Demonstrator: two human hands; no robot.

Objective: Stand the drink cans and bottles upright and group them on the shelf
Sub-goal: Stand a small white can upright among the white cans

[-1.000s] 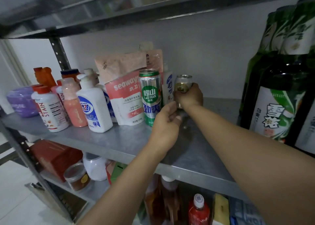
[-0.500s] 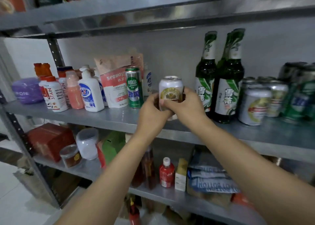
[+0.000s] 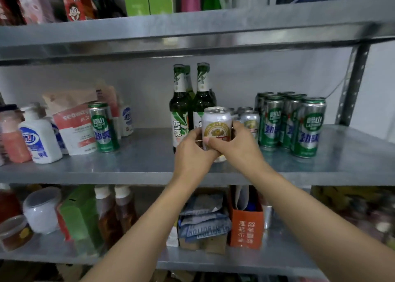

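White can (image 3: 216, 126) upright – left hand (image 3: 193, 152), right hand (image 3: 237, 148) around it.

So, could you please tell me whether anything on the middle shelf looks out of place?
Yes: one tall green can stands alone on the left among the white pump bottle and refill pouch, apart from the matching green cans grouped on the right. The held white can is upright. Nothing looks spilled or tipped.
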